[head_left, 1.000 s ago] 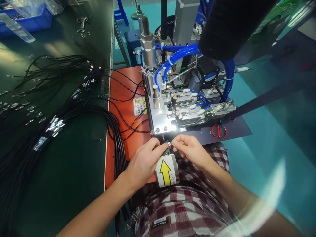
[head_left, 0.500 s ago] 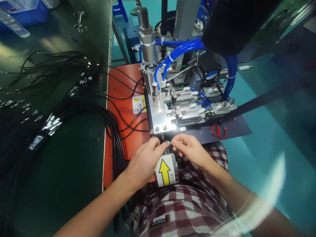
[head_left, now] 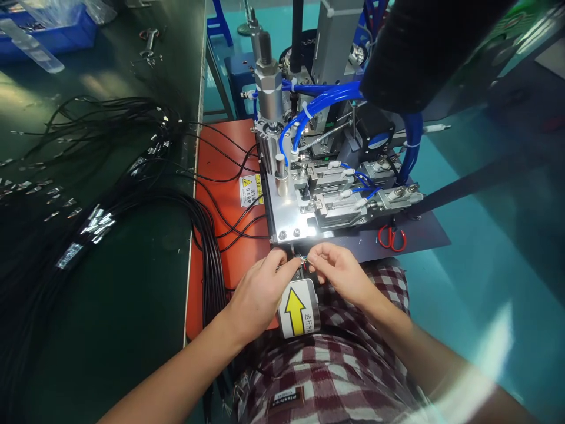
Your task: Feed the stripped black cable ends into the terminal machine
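Thin coloured wires (head_left: 304,260), red among them, show between my two hands at the front edge of the metal machine (head_left: 286,221). My left hand (head_left: 260,288) is closed, its thumb and forefinger beside the wire ends; the cable they belong to is mostly hidden under the fingers. From the right, my right hand (head_left: 338,268) pinches the tips of the small wires. Just below the hands sits a white label with a yellow arrow (head_left: 296,309) on a rounded part of the machine.
Black cables (head_left: 207,253) hang over the edge of the dark green table (head_left: 132,294) and across the orange board (head_left: 220,153). Red-handled scissors (head_left: 392,238) lie on the grey plate (head_left: 428,232) at right. Blue air tubes (head_left: 331,94) arch over the machine. A blue bin (head_left: 75,35) stands far left.
The view has shifted slightly, so the machine and table sit a little lower and to the right. Both hands keep nearly the same pinch on the wires.
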Tool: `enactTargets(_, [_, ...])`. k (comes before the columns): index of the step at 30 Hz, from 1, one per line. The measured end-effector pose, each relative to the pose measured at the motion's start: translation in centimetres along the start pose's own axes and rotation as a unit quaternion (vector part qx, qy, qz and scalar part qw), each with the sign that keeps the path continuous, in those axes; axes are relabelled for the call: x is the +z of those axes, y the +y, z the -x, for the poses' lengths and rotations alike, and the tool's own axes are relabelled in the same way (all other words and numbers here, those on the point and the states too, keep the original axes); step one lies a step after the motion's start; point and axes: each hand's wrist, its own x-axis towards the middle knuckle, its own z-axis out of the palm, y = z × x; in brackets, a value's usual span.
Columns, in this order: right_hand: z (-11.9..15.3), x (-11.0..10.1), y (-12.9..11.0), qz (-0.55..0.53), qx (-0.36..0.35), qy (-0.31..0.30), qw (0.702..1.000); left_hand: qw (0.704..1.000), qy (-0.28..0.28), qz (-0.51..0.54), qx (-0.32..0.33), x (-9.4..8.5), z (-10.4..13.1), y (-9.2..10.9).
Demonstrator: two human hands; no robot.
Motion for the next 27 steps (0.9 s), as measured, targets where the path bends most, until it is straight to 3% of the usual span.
enactTargets(13, [0.5, 0.5, 0.7, -0.012, -0.009, 0.028, 0.999, 1.000, 0.004, -0.004, -0.004, 0.0, 0.0, 0.2])
enactTargets(22, [0.1, 0.4, -0.3, -0.079, 0.040, -0.011, 0.996, 1.000, -0.002, 0.011, -0.010, -0.1, -0.1, 0.3])
enactTargets(27, [0.2, 0.4, -0.1, -0.068, 0.015, -0.012, 0.998, 1.000, 0.001, 0.012, -0.009, -0.1, -0.1, 0.3])
